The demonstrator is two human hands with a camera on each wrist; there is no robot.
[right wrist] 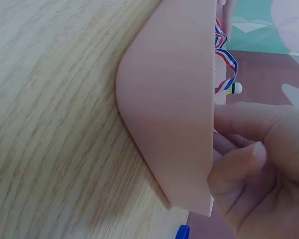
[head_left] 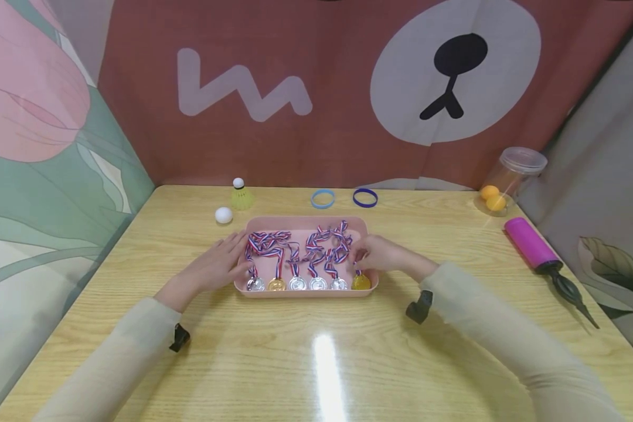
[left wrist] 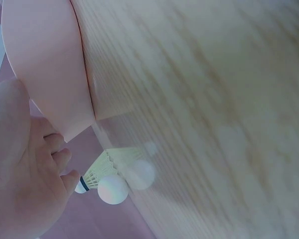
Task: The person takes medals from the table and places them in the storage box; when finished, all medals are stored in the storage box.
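Observation:
A pink tray holds a row of gold and silver medals along its near side, their striped ribbons bunched behind them. My left hand lies at the tray's left end, fingers extended along the rim and thumb over the edge. In the left wrist view, that hand sits against the tray's outer wall. My right hand reaches over the right rim, its bent fingers pinching the ribbon of the rightmost gold medal. From the right wrist, the tray wall hides its fingertips.
Behind the tray are a white ball, a yellow shuttlecock, a light blue wristband and a dark blue one. A clear jar with orange balls and a pink hand pump stand along the right edge.

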